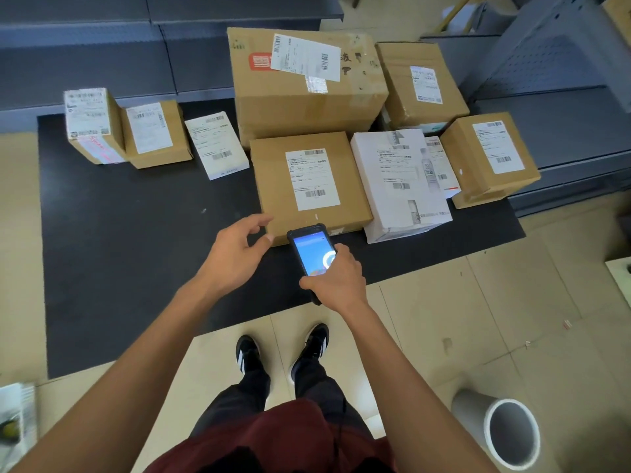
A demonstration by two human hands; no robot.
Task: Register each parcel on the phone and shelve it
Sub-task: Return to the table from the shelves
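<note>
My right hand (pixel 336 278) is wrapped round the phone (pixel 312 252), thumb on its lit screen, just below the middle of the frame, while my left hand (pixel 239 249) reaches with loosely spread, empty fingers towards the near left corner of the flat brown parcel (pixel 309 184) at centre; whether the fingertips already touch the cardboard I cannot tell. The other parcels sit on the black mat (pixel 136 250) around it: the big carton (pixel 304 83) behind it in the upper middle, the white parcel (pixel 397 180) touching its right side, smaller boxes at upper left and right. My worry is the scan: the phone hangs over the parcel's near edge, and several labels lie close together, so I could catch the white parcel's barcode and register the wrong one. Lifting one-handed by a corner is the other risk; a flat box like this may tip, slide off my fingers, or drag its neighbour along. And with only one hand holding the phone, a bump could knock it down onto the tiles.
</note>
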